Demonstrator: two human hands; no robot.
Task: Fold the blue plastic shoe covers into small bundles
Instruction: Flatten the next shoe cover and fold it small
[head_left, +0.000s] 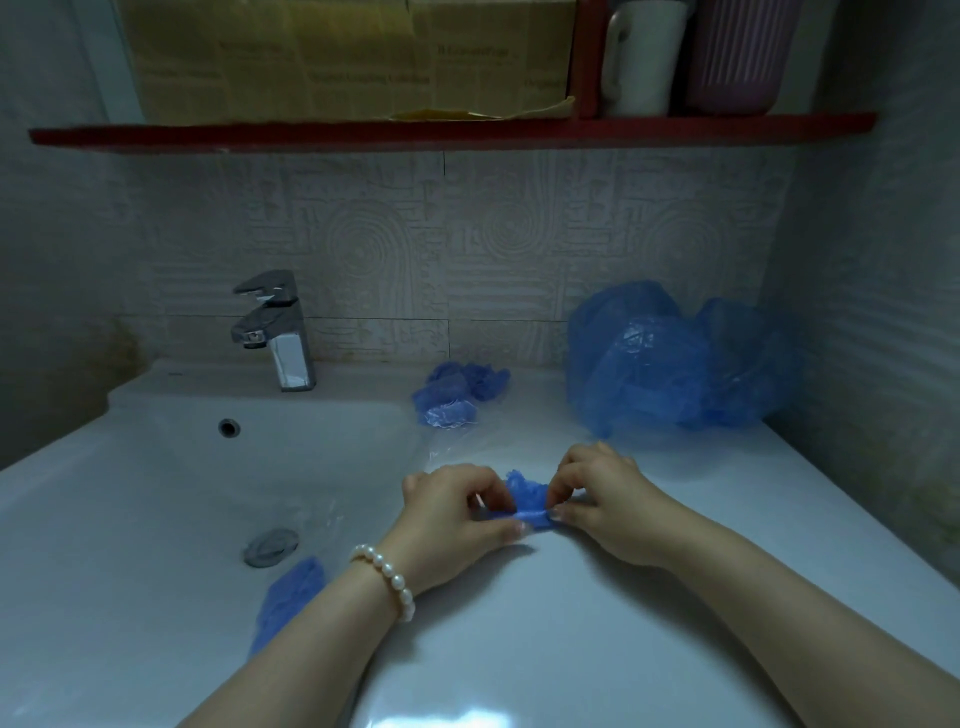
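- Two hands, left hand (457, 514) and right hand (602, 499), each with a narrow pinching grip on one shoe cover (530, 501).
- Step, as judged: mid-fold; next, another tight tuck.

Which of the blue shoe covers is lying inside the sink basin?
The flat shoe cover beside the drain; the others are on the counter or in the hands.

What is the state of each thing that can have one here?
Shoe cover: half folded, pinched by both hands.
Left hand: pinches the cover.
Right hand: pinches the cover.
Bundles: folded, lying by the wall.
Loose covers: unfolded, piled.
Faucet: no water running.
Drain: plug down, it seems.
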